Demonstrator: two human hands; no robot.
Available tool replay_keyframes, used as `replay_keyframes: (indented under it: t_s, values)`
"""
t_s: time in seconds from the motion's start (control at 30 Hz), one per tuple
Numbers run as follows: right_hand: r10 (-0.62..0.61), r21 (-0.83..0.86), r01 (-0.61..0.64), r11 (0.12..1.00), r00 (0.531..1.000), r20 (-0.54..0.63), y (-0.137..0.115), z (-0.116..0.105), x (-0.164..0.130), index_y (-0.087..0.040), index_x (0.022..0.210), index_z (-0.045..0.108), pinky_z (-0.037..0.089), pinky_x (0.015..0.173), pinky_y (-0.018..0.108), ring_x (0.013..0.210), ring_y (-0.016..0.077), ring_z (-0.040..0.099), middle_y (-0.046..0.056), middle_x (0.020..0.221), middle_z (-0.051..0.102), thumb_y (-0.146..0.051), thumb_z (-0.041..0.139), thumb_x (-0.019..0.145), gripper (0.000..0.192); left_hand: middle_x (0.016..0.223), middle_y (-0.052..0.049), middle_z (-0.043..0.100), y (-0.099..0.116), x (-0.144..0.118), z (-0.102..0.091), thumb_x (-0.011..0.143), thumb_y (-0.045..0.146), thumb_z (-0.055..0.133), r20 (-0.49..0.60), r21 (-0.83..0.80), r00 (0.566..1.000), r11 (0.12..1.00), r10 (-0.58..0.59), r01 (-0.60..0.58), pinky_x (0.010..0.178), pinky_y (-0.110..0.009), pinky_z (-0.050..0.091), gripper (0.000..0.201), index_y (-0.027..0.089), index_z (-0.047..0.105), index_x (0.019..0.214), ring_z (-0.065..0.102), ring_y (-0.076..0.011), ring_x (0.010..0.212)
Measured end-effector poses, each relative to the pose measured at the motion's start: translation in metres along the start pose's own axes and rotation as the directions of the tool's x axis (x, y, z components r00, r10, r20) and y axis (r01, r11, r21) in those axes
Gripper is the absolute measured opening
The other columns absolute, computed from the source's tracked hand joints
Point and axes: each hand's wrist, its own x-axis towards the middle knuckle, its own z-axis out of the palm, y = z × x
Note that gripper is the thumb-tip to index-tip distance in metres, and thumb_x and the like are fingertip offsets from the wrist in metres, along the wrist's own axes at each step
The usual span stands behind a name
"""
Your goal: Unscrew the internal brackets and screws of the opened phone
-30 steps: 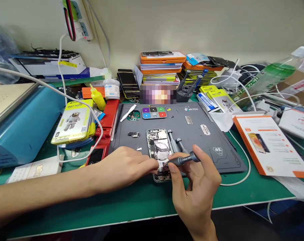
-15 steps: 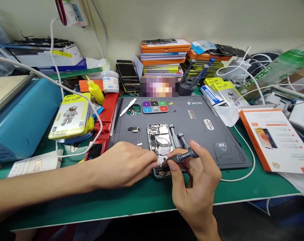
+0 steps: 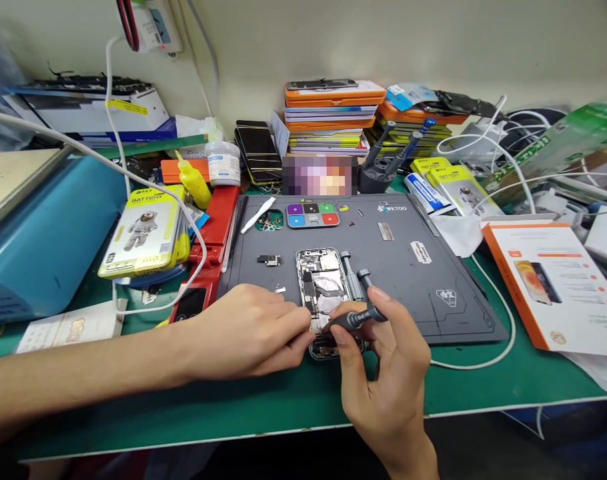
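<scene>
Change: since half a second ago, screwdriver tip drawn slightly nearer the phone's near end; left fingers slid closer against its left edge.
Phone: opened phone [image 3: 322, 293], back up, near the front edge of the grey repair mat [image 3: 433, 293]; long axis running from front edge to back edge.
Screwdriver: grey precision screwdriver [image 3: 356, 318], tip on the phone's near half, shaft lying across to the right.
Right hand: right hand [image 3: 388, 380] in front of the phone, thumb and fingers clamped on the screwdriver.
Left hand: left hand [image 3: 248, 333] left of the phone, fingertips together, pressed on its left edge; nearer hand.
Counts: one phone, one screwdriver held, two spare drivers [image 3: 356, 277] just right of the phone, one sorting tray [image 3: 312, 216] at the mat's back edge.
</scene>
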Motion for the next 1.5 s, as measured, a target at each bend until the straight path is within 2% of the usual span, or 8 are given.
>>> replay_keyframes:
  t_s: [0.6, 0.83, 1.0, 1.2, 1.5]
  values:
    - [-0.020, -0.005, 0.021, 1.000, 1.000, 0.014, 0.0010, -0.0007, -0.0018, -0.026, 0.166, 0.036, 0.073, 0.086, 0.040, 0.116, 0.0269, 0.078, 0.014, 0.128, 0.071, 0.004, 0.068, 0.093, 0.085, 0.070, 0.003, 0.062, 0.0006, 0.0004, 0.0002, 0.116, 0.027, 0.035, 0.017, -0.004, 1.000, 1.000, 0.003, -0.003, 0.055, -0.036, 0.037, 0.037, 0.022, 0.054, 0.085, 0.057, -0.0153, 0.057]
    - [-0.036, -0.010, 0.036, 0.999, 0.999, -0.004, 0.0000, -0.0003, 0.0000, -0.026, 0.161, 0.042, 0.074, 0.082, 0.034, 0.111, 0.0243, 0.080, 0.011, 0.122, 0.075, 0.004, 0.072, 0.091, 0.082, 0.071, 0.002, 0.063, 0.0003, 0.0009, 0.0003, 0.116, 0.026, 0.036, 0.009, 0.004, 1.000, 1.000, 0.018, -0.018, 0.056, -0.035, 0.036, 0.036, 0.021, 0.055, 0.086, 0.058, -0.0153, 0.057]
    - [-0.018, 0.005, 0.018, 1.000, 1.000, -0.003, -0.0021, -0.0008, 0.0012, -0.026, 0.160, 0.044, 0.074, 0.080, 0.037, 0.109, 0.0261, 0.081, 0.011, 0.115, 0.076, 0.004, 0.072, 0.092, 0.079, 0.070, 0.003, 0.061, -0.0001, 0.0009, 0.0009, 0.116, 0.027, 0.036, 0.009, 0.004, 1.000, 1.000, 0.008, -0.008, 0.056, -0.035, 0.037, 0.036, 0.021, 0.054, 0.085, 0.058, -0.0157, 0.057]
    - [0.012, 0.040, -0.011, 0.999, 1.000, -0.023, -0.0008, 0.0001, 0.0017, -0.027, 0.162, 0.042, 0.075, 0.081, 0.042, 0.111, 0.0285, 0.080, 0.011, 0.120, 0.076, 0.006, 0.073, 0.089, 0.086, 0.072, 0.002, 0.063, 0.0000, 0.0008, 0.0003, 0.117, 0.027, 0.036, 0.029, -0.005, 1.000, 1.000, 0.007, -0.007, 0.054, -0.032, 0.038, 0.034, 0.021, 0.053, 0.088, 0.060, -0.0156, 0.057]
    - [0.029, 0.043, -0.028, 0.999, 0.999, -0.018, -0.0023, -0.0014, 0.0019, -0.028, 0.161, 0.044, 0.075, 0.083, 0.044, 0.112, 0.0289, 0.081, 0.010, 0.113, 0.077, 0.004, 0.071, 0.092, 0.081, 0.074, 0.002, 0.064, -0.0007, 0.0004, 0.0032, 0.118, 0.027, 0.036, 0.042, 0.016, 0.999, 1.000, 0.011, -0.012, 0.056, -0.036, 0.041, 0.034, 0.021, 0.054, 0.091, 0.061, -0.0167, 0.060]
